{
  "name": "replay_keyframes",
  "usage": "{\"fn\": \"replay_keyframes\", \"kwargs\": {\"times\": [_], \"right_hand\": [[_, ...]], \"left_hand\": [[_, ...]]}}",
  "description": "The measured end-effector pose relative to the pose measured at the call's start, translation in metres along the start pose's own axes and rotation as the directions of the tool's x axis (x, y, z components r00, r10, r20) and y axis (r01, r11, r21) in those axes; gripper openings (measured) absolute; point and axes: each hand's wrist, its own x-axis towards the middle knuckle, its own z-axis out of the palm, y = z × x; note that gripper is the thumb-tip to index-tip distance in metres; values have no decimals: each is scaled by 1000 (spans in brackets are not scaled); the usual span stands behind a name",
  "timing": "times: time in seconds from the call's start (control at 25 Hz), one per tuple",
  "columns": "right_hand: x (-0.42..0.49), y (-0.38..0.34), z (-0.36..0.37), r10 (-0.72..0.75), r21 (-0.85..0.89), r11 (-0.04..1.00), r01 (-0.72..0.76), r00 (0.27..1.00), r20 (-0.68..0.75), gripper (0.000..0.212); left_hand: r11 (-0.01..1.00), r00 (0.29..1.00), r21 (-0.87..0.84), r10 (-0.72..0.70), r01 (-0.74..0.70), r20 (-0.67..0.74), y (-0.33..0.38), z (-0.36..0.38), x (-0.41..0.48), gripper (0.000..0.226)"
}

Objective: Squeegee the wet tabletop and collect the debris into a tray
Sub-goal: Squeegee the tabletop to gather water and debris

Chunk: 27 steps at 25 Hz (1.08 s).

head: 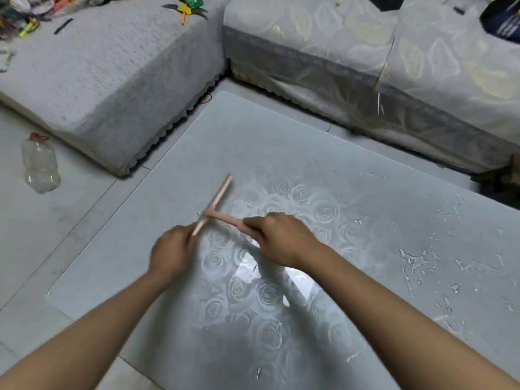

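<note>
Head view: I see a bottle (40, 164) on the floor (33, 243) beside the wet bench (365, 220), sofas (365, 52) behind. My right grip (281, 237) clasps the squeegee (213, 202) handle; left grip (171, 251) pinches its blade end.

Clear plastic bottle (40, 164) with red at its neck, on the tiled floor (56, 229) at left, grey-covered sofa seat (112, 80) far left, bright-coloured clutter (28, 21) on its far end, second sofa section (365, 52) under a leaf-patterned cover far right, dark blue item (503, 21) in the far right corner.
</note>
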Motion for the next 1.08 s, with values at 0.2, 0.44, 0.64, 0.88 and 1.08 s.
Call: {"fn": "replay_keyframes", "kwargs": {"times": [0.2,0.44,0.64,0.88,1.08], "right_hand": [[25,10,22,38,-1,999,-38,999,20,25],[-102,70,-18,225,-56,974,-221,970,90,48],[-81,18,-28,195,-152,970,-193,981,2,34],[45,-129,22,5,-104,995,2,998,70,27],[46,-176,40,44,-179,983,-25,993,106,33]], "left_hand": [[998,996,38,-56,59,-74,-9,22,27,29],[978,948,3,203,-211,244,91,68,-12,34],[949,954,-271,218,-159,207,50,24,-17,25],[995,994,33,-95,93,48,-124,-50,-31,30],[979,972,77,-196,187,132,-158,-47,-55,37]]}}
